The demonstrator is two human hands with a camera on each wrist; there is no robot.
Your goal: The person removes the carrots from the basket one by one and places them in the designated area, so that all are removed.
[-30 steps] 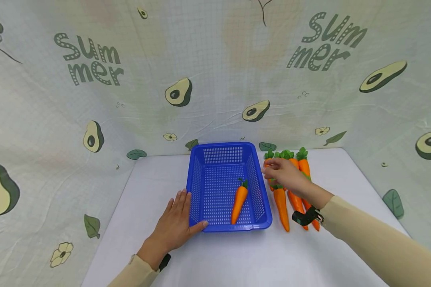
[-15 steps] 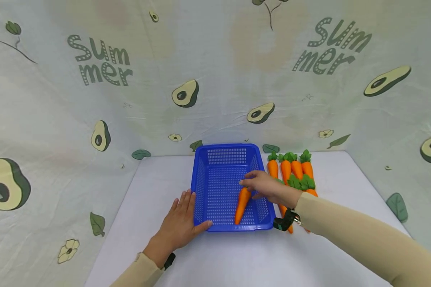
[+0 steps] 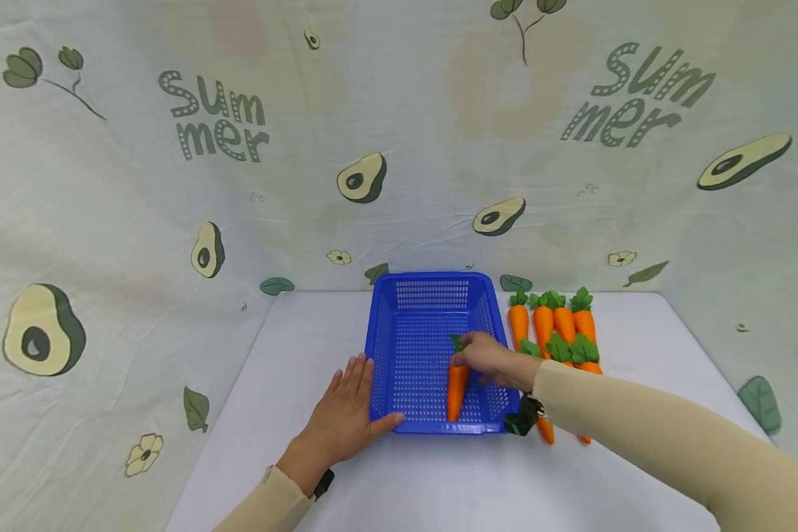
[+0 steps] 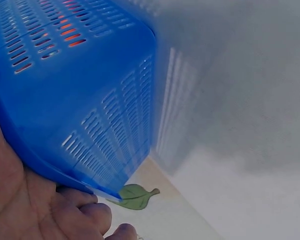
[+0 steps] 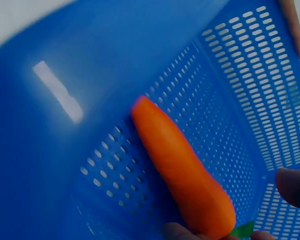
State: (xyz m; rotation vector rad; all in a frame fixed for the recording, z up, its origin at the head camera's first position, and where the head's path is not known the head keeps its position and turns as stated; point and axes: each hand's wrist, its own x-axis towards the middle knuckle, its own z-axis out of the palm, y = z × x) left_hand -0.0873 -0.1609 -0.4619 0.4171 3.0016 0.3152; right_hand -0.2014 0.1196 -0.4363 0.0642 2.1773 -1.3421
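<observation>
My left hand [image 3: 342,414] lies flat against the left side of the blue plastic basket [image 3: 380,325], thumb along its front rim. In the left wrist view the fingers [image 4: 95,215] are at the basket's edge. Inside, at the right, lies an orange carrot [image 3: 457,391] with a green top. My right hand [image 3: 488,357] reaches over the right rim, its fingers touching the carrot's leafy end. In the right wrist view, one finger [image 5: 292,187] stands apart from the carrot, while other fingertips [image 5: 177,231] are at its thick end. The hand partly hides the carrot's top.
Several more carrots [image 3: 543,321] lie in two rows right of the basket, partly hidden by the right arm. Everything rests on a white table [image 3: 292,332]. A cloth [image 3: 425,133] printed with avocados hangs behind and on both sides.
My right hand has moved left from the loose carrots into the basket and down to the carrot's leafy end. That carrot lies a little straighter. My left hand has stayed against the basket.
</observation>
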